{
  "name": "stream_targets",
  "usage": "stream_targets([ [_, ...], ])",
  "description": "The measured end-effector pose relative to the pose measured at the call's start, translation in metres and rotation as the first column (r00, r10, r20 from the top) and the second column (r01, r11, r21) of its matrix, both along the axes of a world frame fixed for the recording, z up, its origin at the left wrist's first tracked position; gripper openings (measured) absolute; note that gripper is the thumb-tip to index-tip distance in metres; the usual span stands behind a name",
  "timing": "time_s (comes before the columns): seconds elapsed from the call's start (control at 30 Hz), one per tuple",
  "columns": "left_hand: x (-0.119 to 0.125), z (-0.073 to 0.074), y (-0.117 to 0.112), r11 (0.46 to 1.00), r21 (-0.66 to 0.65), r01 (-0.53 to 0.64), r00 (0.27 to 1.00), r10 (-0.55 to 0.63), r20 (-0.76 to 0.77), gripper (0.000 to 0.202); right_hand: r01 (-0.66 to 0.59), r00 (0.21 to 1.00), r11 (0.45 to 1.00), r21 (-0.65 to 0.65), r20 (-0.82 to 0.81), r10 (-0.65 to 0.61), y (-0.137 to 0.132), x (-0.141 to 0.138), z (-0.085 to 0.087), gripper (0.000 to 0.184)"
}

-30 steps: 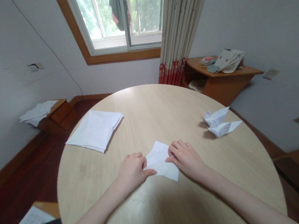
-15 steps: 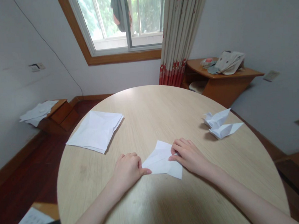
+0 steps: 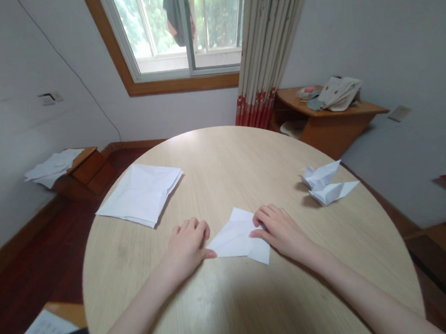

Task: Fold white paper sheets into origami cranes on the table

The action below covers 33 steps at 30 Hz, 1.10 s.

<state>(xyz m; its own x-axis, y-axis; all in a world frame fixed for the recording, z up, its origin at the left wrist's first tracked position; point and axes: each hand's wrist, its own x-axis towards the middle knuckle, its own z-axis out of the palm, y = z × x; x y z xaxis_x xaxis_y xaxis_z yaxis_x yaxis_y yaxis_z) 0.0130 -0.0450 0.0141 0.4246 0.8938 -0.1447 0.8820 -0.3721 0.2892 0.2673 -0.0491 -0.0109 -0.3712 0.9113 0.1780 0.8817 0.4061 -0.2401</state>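
A sheet of white paper [image 3: 229,240], folded into a kite-like shape with a flap at its lower right, lies on the round table in front of me. My left hand [image 3: 189,243] rests at its pointed left end, thumb by the tip and apart from the loosely bent fingers. On the right side, my right hand [image 3: 276,228] has its thumb and bent fingers closed on the paper's edge, hiding part of that side.
White paper sheets [image 3: 142,194] are stacked at the table's left. Two folded paper figures [image 3: 331,193] with pointed tips stand at the right. The light wooden table [image 3: 222,157] has a round edge. Beyond it are a curtain [image 3: 266,55] and a small corner desk [image 3: 343,126].
My left hand has slid a little left along the paper's tip, its thumb and fingers spreading apart. The right hand keeps its place on the paper. The view has shifted slightly.
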Motion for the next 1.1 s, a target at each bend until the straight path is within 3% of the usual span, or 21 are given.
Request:
stream_targets([
  [0.13, -0.003, -0.015, -0.001, 0.972, 0.169, 0.164, 0.986, -0.166, 0.000, 0.057, 0.032, 0.999, 0.999, 0.043, -0.008, -0.031, 0.004, 0.008, -0.004, 0.016],
  [0.23, -0.005, -0.022, -0.001, 0.948, 0.198, 0.250, 0.968, -0.244, -0.057, 0.078, 0.064, 0.998, 0.998, 0.029, -0.008, -0.064, 0.008, 0.016, -0.006, 0.016],
  [0.57, -0.010, -0.026, 0.002, 0.952, 0.099, 0.290, 0.957, -0.285, -0.060, 0.064, 0.121, 0.993, 0.991, 0.050, -0.007, -0.121, 0.017, 0.036, -0.004, 0.020],
  [0.77, -0.009, -0.023, 0.002, 0.959, 0.049, 0.280, 0.958, -0.276, -0.075, 0.060, 0.125, 0.992, 0.990, 0.070, 0.010, -0.126, 0.019, 0.034, -0.001, 0.018],
  [0.9, -0.008, -0.024, 0.002, 0.968, 0.030, 0.251, 0.967, -0.249, -0.045, 0.055, 0.016, 0.999, 0.992, 0.127, -0.040, -0.011, 0.013, 0.024, 0.004, 0.012],
  [1.1, -0.005, -0.023, 0.003, 0.973, 0.019, 0.228, 0.973, -0.228, -0.029, 0.054, -0.222, 0.957, 0.967, 0.121, -0.160, 0.240, -0.005, 0.000, 0.002, 0.025],
])
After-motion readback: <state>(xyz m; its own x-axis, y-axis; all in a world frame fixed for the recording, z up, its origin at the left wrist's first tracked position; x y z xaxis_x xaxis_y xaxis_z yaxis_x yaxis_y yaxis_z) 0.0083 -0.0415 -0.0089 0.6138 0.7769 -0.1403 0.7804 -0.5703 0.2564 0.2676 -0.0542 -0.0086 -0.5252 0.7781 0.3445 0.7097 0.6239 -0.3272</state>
